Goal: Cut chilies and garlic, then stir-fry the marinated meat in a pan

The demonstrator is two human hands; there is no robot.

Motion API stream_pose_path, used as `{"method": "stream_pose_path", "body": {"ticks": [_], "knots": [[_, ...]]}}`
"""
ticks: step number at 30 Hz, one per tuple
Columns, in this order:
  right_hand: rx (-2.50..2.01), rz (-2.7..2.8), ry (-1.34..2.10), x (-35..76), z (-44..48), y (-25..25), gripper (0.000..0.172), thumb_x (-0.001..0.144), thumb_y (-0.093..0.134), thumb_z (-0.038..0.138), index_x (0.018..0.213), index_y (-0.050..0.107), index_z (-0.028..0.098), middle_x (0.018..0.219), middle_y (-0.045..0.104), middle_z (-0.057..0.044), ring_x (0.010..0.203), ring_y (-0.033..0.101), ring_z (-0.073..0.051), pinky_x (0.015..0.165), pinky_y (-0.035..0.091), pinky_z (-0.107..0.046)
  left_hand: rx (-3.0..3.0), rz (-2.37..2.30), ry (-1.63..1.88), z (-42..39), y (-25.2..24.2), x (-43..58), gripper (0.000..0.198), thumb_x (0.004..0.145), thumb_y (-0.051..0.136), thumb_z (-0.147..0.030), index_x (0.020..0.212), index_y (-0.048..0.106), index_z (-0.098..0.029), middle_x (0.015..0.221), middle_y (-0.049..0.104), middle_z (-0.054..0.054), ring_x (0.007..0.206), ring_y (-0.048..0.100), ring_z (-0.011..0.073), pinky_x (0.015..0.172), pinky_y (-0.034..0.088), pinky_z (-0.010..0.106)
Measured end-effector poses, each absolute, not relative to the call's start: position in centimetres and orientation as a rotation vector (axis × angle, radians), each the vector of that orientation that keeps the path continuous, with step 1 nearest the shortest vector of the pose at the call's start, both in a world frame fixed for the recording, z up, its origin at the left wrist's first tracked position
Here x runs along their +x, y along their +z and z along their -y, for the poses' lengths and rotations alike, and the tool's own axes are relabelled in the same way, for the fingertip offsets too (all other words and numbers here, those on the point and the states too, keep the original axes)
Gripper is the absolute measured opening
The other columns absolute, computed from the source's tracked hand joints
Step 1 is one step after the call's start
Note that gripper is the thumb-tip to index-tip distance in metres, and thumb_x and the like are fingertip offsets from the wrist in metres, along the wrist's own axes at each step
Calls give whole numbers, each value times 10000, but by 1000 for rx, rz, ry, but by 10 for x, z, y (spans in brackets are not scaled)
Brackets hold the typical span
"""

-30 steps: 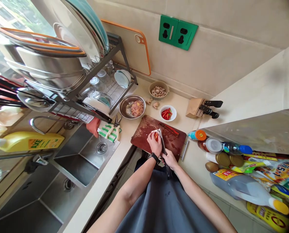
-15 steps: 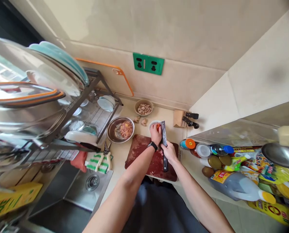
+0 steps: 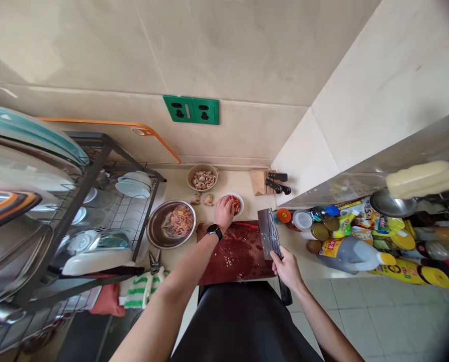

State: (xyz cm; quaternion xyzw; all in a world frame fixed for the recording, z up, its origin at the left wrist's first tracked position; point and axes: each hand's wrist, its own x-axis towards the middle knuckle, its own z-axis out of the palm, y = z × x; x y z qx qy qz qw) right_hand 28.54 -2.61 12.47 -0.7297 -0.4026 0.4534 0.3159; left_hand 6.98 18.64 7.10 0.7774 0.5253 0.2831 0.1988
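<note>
While the right hand (image 3: 287, 270) clenches the dark handle of a cleaver (image 3: 268, 234), its blade held upright above the right edge of a red-stained wooden cutting board (image 3: 239, 256), the left hand (image 3: 223, 212), a black watch (image 3: 214, 232) on its wrist, sits curled at the rim of a white bowl (image 3: 243, 204). Its fingers (image 3: 221, 202) touch or nearly touch the chopped red chili (image 3: 234, 203) inside; whether they pinch any cannot be told. That bowl stands on the tabletop (image 3: 243, 183) just past the board. Left of it, a steel bowl (image 3: 149, 226) holds shredded meat (image 3: 181, 220); behind, a wooden knife block (image 3: 259, 182) stands by the wall.
</note>
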Motion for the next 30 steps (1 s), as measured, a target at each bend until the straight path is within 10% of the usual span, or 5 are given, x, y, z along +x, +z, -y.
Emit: {"method": "stream_pose_path", "body": {"ticks": [14,21,30], "knots": [[-1891,1286,1183,352,92,88,394,910,468,608,829,560,234,475,512,45,423,535,-175,440,411,-268,2224,-1414,315,-105,51,106,319,911,457,-83,1100,659,-241,1178,687,124,1184,584,284,1053,409,506],[-1758,1410,1311,380,93,61,326,896,477,552,745,495,263,469,553,26,417,562,-196,436,401,-281,1621,-1621,714,-74,91,58,296,950,461,-293,1167,626,-176,1157,707,117,1038,655,231,980,486,383],[-1594,1866,1306,373,56,58,314,889,403,434,899,639,227,623,667,-24,569,668,-234,564,502,-325,1280,-1870,833,4,123,14,527,902,407,-686,809,565,-192,732,572,-9,713,529,160,670,419,277]]}}
